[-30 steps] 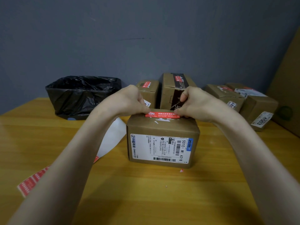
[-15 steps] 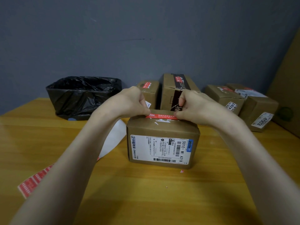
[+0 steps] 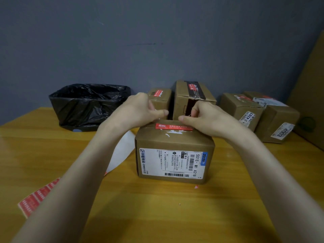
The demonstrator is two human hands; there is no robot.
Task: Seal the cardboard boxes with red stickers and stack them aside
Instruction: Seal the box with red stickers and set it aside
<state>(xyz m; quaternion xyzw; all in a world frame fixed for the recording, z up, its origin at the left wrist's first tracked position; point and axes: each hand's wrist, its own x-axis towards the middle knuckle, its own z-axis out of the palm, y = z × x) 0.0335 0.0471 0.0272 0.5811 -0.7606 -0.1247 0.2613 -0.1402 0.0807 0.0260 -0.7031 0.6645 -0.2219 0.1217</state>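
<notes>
Cardboard box point(image 3: 175, 162), mid worktop point(image 3: 157, 216): red sticker point(image 3: 173, 126) now lies flat on its top, released from the earlier two-ended pinch. Left hand point(image 3: 140, 111) and right hand point(image 3: 206, 118) just above, fingers curled, thumbs out, gripping nothing visible. Sealing is likely near done; stacking by the far sealed boxes point(image 3: 242, 109) remains.

Light was dim and even; the source was out of view. The wall point(image 3: 157, 41) read flat grey, darkening toward 11 and 1 o'clock. The table point(image 3: 157, 216) showed a soft sheen at 9 o'clock with no hard glare. The box point(image 3: 175, 142) cast a thin, faint shadow at its base toward 6 o'clock. The bag point(image 3: 87, 102) gave small glints. Wide-angle bend was strongest at 3 and 9 o'clock. The forearms point(image 3: 70, 190) at 5 and 7 o'clock were soft. Print at centre was legible.
</notes>
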